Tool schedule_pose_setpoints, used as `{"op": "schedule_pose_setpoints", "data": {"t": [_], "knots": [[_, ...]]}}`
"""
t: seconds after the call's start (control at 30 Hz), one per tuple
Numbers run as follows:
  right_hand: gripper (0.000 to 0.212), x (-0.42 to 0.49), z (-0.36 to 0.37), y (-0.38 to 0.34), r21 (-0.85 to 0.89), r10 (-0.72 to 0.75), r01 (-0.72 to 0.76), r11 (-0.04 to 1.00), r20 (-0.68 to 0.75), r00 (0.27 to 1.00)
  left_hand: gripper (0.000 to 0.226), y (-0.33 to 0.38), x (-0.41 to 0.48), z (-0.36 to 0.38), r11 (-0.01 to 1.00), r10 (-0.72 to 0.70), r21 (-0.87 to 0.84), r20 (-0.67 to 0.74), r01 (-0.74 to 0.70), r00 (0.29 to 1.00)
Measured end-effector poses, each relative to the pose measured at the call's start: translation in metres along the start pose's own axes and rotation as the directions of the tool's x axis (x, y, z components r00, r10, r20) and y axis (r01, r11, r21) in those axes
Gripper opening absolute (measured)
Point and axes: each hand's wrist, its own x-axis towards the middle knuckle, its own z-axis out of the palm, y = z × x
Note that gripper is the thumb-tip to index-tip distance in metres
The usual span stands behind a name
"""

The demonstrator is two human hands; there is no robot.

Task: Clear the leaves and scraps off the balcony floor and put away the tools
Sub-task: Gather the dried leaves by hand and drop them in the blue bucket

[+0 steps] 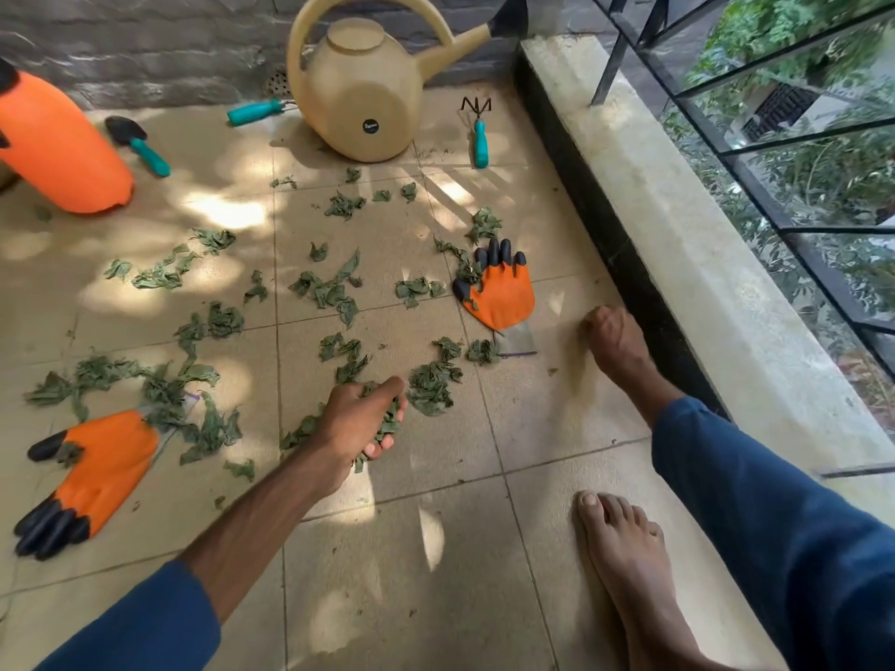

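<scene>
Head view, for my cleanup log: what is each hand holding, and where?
Left hand grips a clump of crumpled green leaf scraps, fingers curled round it. Right hand, curled on the beige tiled floor: cannot tell.

Concrete ledge [678, 225] — black railing [609, 60], trees [799, 21] beyond

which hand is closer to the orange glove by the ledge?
Right. The right hand rests just right of the glove. The left hand, gripping leaves, is farther off, below and left of it.
</scene>
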Motion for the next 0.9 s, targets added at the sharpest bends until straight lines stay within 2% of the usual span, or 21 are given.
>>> {"op": "schedule_pose_setpoints", "data": {"t": [0.1, 0.17, 0.3, 0.4, 0.53, 0.63, 0.83, 0.9], "knots": [[0.022, -0.018, -0.015, -0.007, 0.065, 0.049, -0.049, 0.997, 0.000, 0.999, 0.034, 0.003, -0.003, 0.001, 1.000, 0.012, 0.013, 0.024, -0.012, 1.000], [0.012, -0.016, -0.015, 0.003, 0.183, 0.066, -0.063, 0.981, -0.008, 0.998, 0.035, 0.005, -0.005, 0.002, 1.000, 0.017, 0.015, 0.046, -0.018, 0.999], [0.016, -0.030, -0.008, 0.004, 0.273, -0.020, 0.009, 0.962, 0.037, 0.999, 0.034, 0.010, -0.010, 0.006, 1.000, 0.028, -0.001, 0.084, -0.028, 0.996], [0.016, -0.045, -0.001, -0.014, 0.246, -0.098, 0.101, 0.964, -0.025, 0.995, 0.035, 0.011, -0.014, 0.007, 0.999, 0.035, -0.011, 0.091, -0.034, 0.995], [0.015, -0.056, 0.013, -0.037, 0.184, -0.166, 0.165, 0.969, -0.013, 0.986, 0.036, 0.010, -0.017, 0.003, 0.999, 0.039, -0.028, 0.100, -0.036, 0.994], [0.014, -0.057, 0.030, -0.047, 0.123, -0.151, 0.155, 0.980, -0.043, 0.988, 0.035, 0.005, -0.019, -0.005, 0.998, 0.038, -0.048, 0.109, -0.033, 0.993], [0.012, -0.061, 0.039, -0.062, 0.116, -0.121, 0.126, 0.985, -0.050, 0.991, 0.028, -0.004, -0.020, -0.019, 0.997, -0.016, -0.073, 0.067, 0.021, 0.998], [0.004, -0.064, 0.035, -0.073, 0.207, -0.092, 0.095, 0.974, -0.021, 0.995, 0.027, -0.006, -0.020, -0.022, 0.994, -0.038, -0.098, 0.060, 0.044, 0.997]]}}
